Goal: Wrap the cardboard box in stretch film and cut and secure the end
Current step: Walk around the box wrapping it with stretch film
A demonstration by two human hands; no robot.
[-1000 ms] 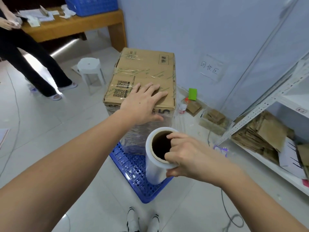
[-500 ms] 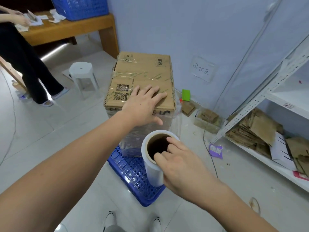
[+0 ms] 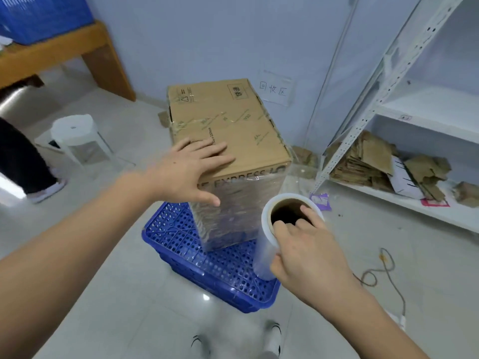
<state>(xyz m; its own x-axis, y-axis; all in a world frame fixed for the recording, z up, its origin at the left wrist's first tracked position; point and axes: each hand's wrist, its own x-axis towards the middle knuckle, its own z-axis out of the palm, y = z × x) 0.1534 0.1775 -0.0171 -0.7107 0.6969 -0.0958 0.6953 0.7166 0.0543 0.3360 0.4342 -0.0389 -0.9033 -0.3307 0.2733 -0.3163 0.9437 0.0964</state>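
One box [image 3: 228, 125] in play, upright on one blue crate [image 3: 228, 278] turned over on the floor — sides already glazed in film, top face bare. Left hand [image 3: 186, 172] spread flat on the near top edge, thumb hooked down the front face, pinning it. Right hand [image 3: 308, 255] wrapped round the one roll [image 3: 269, 237], fingertips dipped into the cardboard core, thumb low on the outside; roll upright just beside the box's near right corner, a clear web of film running off toward that corner. Looks stiff and square, that box, probably light enough to skid on the slick crate — hence the pressing palm. Film thin, stretchy, clingy, prone to bunching; best steered by the core, never by the sheet. Roll itself smooth and slippery on the outside, so fingers inside the tube seem the sure hold. Also about: one white stool [image 3: 75, 136], one shelf [image 3: 404, 141] stacked with flattened cardboard, one wooden table [image 3: 64, 53].
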